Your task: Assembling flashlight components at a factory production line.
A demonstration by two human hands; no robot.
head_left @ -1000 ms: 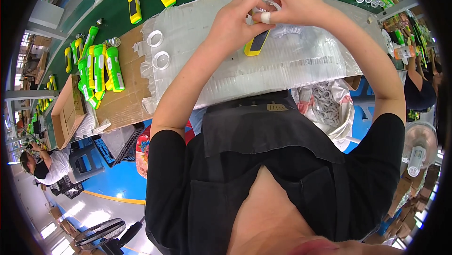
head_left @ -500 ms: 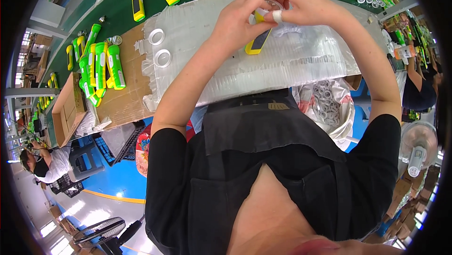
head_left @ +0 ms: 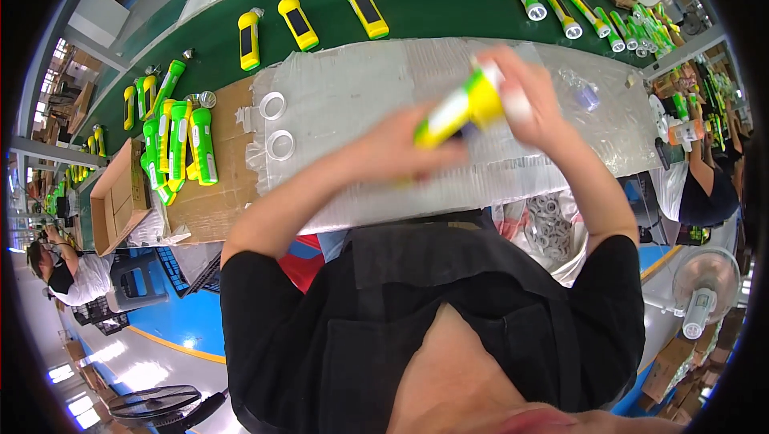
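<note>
A yellow and green flashlight (head_left: 452, 120) is held slanting above the worktop, blurred by motion. My left hand (head_left: 400, 145), also smeared, is closed round its lower end. My right hand (head_left: 525, 97) grips the head end, whose rim is hidden by the fingers. On the plastic-covered cardboard left of my hands lie two white rings, a farther one (head_left: 272, 94) and a nearer one (head_left: 291, 145). A small clear piece (head_left: 587, 96) rests on the sheet to the right of my right hand.
Several flashlights lie piled on cardboard (head_left: 216, 208) at left, beside an open carton (head_left: 120, 193). More flashlights (head_left: 366, 11) lie along the green belt (head_left: 448, 5) beyond the worktop. A bag of rings (head_left: 553, 230) hangs below the near edge. Other people work at both sides.
My hands have come nearer and moved apart along the flashlight, which has turned to lean right at its head. The view has shifted, showing more of the belt.
</note>
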